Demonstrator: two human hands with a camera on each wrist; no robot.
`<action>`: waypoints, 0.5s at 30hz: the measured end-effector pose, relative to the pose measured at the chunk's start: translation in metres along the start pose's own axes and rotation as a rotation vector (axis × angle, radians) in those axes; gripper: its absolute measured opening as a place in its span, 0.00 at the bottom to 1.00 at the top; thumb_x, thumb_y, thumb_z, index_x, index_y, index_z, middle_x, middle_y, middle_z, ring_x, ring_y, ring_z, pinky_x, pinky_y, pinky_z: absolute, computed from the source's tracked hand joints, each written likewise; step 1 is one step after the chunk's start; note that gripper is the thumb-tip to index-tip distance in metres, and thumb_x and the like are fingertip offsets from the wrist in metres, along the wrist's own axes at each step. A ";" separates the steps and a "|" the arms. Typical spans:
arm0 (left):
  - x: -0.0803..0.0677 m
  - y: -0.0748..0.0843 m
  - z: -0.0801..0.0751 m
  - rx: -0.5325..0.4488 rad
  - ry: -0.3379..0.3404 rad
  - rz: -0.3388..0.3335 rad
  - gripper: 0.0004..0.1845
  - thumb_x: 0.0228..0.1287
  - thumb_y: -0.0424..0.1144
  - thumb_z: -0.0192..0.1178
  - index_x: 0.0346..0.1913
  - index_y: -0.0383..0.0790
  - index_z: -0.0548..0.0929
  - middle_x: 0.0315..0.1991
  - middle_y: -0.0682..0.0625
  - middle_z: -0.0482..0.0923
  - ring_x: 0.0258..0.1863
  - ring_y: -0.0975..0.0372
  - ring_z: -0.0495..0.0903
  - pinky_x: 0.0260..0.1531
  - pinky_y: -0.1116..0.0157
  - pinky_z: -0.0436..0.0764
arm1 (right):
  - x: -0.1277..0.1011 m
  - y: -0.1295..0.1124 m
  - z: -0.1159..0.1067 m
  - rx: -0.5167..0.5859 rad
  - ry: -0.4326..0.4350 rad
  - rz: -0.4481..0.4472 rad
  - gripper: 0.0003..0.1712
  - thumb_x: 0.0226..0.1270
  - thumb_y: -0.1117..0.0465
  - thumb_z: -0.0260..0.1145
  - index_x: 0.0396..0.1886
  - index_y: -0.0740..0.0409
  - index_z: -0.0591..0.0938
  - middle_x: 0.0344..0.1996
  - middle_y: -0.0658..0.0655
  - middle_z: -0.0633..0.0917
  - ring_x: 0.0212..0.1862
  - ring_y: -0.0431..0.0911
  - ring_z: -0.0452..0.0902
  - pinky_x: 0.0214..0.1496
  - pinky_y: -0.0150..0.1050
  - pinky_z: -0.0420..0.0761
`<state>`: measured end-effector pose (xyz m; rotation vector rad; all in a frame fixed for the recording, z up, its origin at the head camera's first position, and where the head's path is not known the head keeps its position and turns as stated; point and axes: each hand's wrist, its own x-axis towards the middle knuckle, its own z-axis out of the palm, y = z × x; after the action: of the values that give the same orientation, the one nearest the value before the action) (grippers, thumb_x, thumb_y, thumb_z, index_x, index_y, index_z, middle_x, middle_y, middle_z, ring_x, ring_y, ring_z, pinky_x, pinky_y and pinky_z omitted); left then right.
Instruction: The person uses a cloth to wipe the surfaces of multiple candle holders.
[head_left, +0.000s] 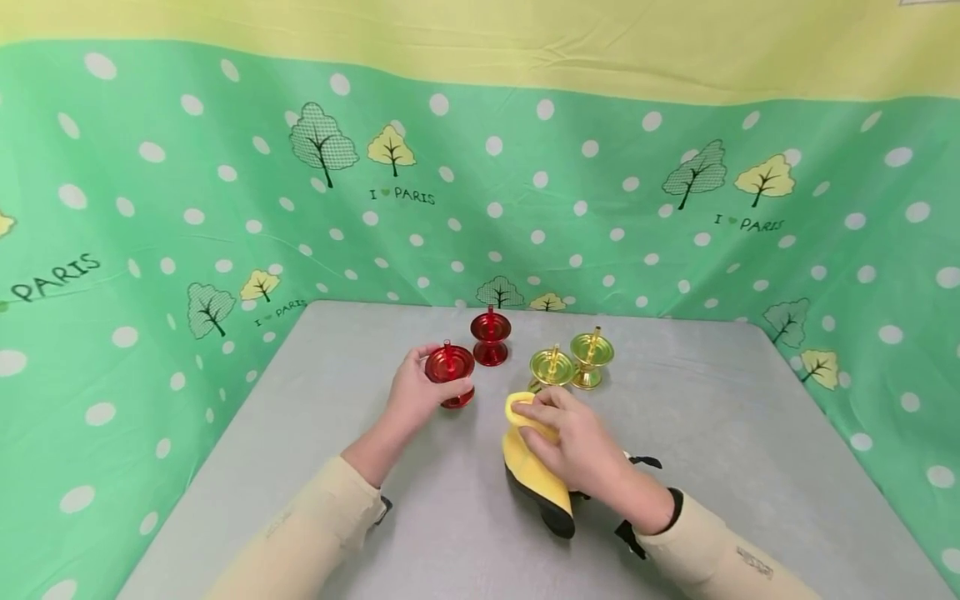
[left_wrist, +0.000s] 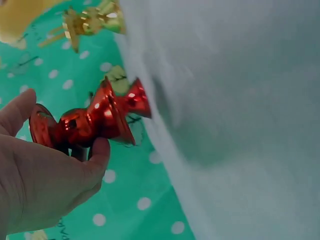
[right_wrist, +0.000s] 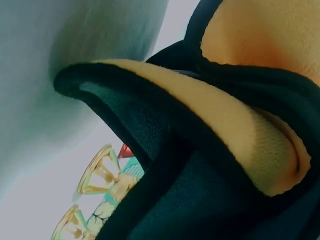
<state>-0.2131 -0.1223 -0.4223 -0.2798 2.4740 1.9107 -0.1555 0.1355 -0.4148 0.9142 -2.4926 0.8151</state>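
1. Red candle holder [head_left: 450,372] is sitting in your left hand [head_left: 414,392], fingers curling round it, just left of the gold holders [head_left: 572,363];
2. your right hand [head_left: 577,446] is gripping a yellow cloth [head_left: 534,475] just before those gold holders.

Four candlesticks, red [head_left: 491,337] and gold [head_left: 592,359], crowd mid-table [head_left: 712,433]; edges stay open either side

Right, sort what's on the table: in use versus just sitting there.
In use:
near red candle holder, gripped by the left hand
yellow cloth, held by the right hand

Sitting there:
far red candle holder
two gold candle holders
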 end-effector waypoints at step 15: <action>0.035 -0.013 0.014 0.123 -0.007 -0.023 0.49 0.55 0.36 0.81 0.76 0.34 0.64 0.72 0.34 0.73 0.73 0.42 0.73 0.72 0.45 0.78 | -0.005 0.009 -0.022 0.080 -0.023 0.109 0.19 0.67 0.65 0.77 0.57 0.54 0.92 0.45 0.53 0.84 0.35 0.36 0.72 0.35 0.31 0.78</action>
<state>-0.2473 -0.1164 -0.4424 -0.2973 2.5588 1.7391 -0.1552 0.1569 -0.4040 0.8234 -2.5648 0.9508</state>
